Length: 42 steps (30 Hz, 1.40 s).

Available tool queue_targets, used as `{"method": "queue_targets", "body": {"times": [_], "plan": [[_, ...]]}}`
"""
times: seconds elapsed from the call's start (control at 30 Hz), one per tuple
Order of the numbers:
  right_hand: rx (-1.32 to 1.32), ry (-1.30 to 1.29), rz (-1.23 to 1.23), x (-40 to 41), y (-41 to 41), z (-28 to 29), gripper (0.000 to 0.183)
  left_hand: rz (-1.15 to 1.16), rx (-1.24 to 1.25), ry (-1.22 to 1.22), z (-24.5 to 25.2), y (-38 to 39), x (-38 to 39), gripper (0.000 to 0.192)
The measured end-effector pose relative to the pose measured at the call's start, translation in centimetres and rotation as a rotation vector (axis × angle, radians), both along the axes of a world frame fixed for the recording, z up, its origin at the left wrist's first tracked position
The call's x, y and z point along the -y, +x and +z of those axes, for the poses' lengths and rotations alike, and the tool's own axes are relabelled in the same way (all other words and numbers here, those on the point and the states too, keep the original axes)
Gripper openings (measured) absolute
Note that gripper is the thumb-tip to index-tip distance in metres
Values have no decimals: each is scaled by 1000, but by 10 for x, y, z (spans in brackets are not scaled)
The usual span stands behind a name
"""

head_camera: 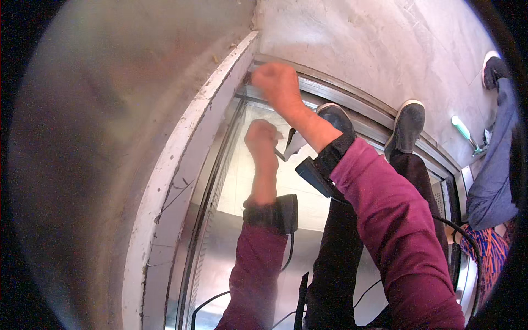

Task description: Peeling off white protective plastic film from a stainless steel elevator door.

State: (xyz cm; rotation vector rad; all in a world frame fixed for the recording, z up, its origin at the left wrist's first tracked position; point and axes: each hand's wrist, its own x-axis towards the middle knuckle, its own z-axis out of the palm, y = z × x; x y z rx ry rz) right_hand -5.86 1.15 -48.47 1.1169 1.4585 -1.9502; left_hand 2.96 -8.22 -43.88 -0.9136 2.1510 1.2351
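My right hand is curled into a blurred fist over the corner where the grooved metal door track meets a white-edged upright panel. Whether something is inside that fist is hidden. Below it and slightly left, my left hand is also curled, over a shiny panel. A small pale bit shows at its fingers, too blurred to name. Just right of the left hand lie a short grey strip and a pale, dark-edged piece; contact with the hand is unclear.
The white, chipped panel edge runs down the left. My shoes are at the track. At right, a green-handled tool lies on the stone-like floor, beside another person's leg. Black cables trail from my wrists.
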Motion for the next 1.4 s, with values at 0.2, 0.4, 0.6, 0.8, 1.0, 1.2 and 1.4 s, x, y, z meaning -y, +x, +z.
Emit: {"method": "queue_targets", "body": {"times": [0.2,0.4,0.6,0.8,1.0,1.2,1.4], "plan": [[132,-353,-112,-17,-1,7,22,399,62,265,8,-32,-19,6],[190,-446,-69,-20,-11,15,34,518,85,343,3,-35,-18,14],[245,-446,-135,-14,-10,8,27,550,83,434,4,-40,-17,20],[296,-513,-206,-11,-9,7,19,361,171,176,5,-37,-19,17],[130,-424,-74,-12,-4,-4,17,142,-116,25,-4,-40,-24,17],[-35,-209,79,-17,-9,-8,12,598,31,234,-6,-51,-25,6],[-18,-242,50,-18,-6,-11,12,630,-38,305,-5,-54,-41,19]]}}
